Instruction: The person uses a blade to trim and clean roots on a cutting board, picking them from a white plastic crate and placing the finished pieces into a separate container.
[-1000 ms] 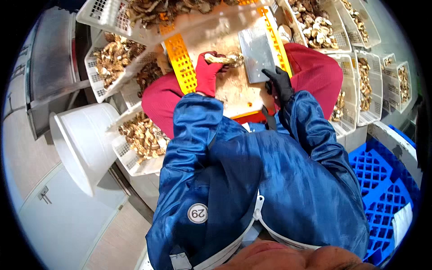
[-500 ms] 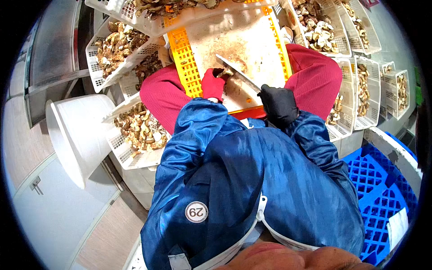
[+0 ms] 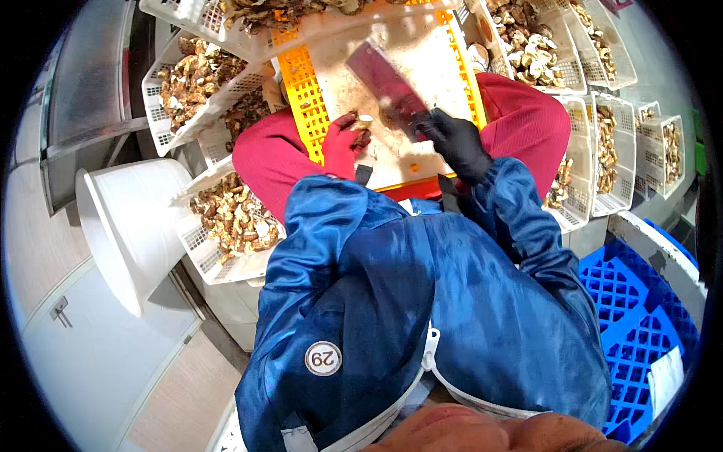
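Red-gloved left hand (image 3: 343,143) is pinching a small pale mushroom piece (image 3: 364,121) on the white cutting board (image 3: 433,83), upper centre. Black-gloved right hand (image 3: 458,143) is gripping a broad cleaver (image 3: 385,79), blade tilted, w/ bare board beyond; white mushroom baskets (image 3: 177,83) are crowding both edges.

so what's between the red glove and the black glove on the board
A small mushroom piece by the left hand, then bare cutting board up to the right hand, head view.

Broad cleaver (image 3: 388,87) tilted above small pale mushroom (image 3: 364,120).
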The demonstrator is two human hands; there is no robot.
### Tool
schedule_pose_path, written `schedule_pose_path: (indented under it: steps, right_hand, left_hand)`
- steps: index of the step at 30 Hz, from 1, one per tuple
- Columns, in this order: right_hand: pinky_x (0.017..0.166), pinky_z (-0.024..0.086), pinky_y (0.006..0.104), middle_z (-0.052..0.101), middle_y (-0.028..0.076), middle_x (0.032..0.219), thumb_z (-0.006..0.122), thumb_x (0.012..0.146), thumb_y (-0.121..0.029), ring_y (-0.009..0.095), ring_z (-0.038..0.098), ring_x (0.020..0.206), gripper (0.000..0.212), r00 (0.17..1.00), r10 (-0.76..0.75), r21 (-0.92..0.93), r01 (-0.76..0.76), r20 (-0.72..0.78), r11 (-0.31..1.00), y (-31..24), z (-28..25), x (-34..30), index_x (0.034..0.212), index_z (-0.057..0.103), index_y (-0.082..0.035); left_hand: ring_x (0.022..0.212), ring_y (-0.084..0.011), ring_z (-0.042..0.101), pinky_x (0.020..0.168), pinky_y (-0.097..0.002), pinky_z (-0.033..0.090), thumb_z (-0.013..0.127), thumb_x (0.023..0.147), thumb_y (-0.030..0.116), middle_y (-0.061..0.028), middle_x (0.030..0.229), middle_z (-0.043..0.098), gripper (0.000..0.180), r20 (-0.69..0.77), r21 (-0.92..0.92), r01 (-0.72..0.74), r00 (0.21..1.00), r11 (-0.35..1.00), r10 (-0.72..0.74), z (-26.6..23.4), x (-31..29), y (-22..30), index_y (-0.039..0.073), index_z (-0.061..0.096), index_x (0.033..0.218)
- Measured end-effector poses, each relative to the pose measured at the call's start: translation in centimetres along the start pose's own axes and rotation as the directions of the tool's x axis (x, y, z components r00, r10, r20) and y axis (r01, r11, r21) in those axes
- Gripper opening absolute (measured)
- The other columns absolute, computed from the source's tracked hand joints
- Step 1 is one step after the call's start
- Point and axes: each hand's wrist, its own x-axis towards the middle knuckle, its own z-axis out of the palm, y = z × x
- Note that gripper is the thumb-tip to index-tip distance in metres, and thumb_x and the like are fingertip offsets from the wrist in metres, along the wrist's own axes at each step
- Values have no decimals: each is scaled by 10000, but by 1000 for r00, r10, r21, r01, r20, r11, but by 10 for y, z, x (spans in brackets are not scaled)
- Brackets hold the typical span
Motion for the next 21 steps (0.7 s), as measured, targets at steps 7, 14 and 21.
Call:
schedule_pose_path:
  steps: [7, 14, 21]
  right_hand:
    - [385, 357, 270, 513, 53, 593, 582, 782, -174, 136, 475, 425, 196, 777, 628, 769, -425, 41, 477, 25, -37, -13, 930, 561, -47]
    - [390, 337, 250, 503, 35, 585, 580, 789, -172, 115, 433, 409, 216, 806, 581, 783, -434, 114, 447, 25, -33, -32, 960, 563, -41]
    - [476, 428, 394, 591, 131, 663, 549, 809, -227, 281, 586, 553, 186, 961, 276, -40, -276, -5, 960, 5, -34, -42, 920, 547, -79]
  left_hand:
    - [705, -178, 578, 612, -284, 473, 624, 721, 132, -87, 791, 593, 190, 63, 553, -114, 993, 825, 95, 12, 12, 10, 86, 576, 899]
    - [929, -257, 554, 782, -314, 453, 588, 680, 96, -100, 1037, 568, 429, 685, 698, -715, 685, 46, 249, 46, 40, 21, 157, 563, 1103]
    - [808, -202, 610, 716, -282, 467, 662, 678, 303, -142, 876, 637, 438, 206, 851, -161, 978, 499, -36, 39, 41, 22, -2, 605, 988]
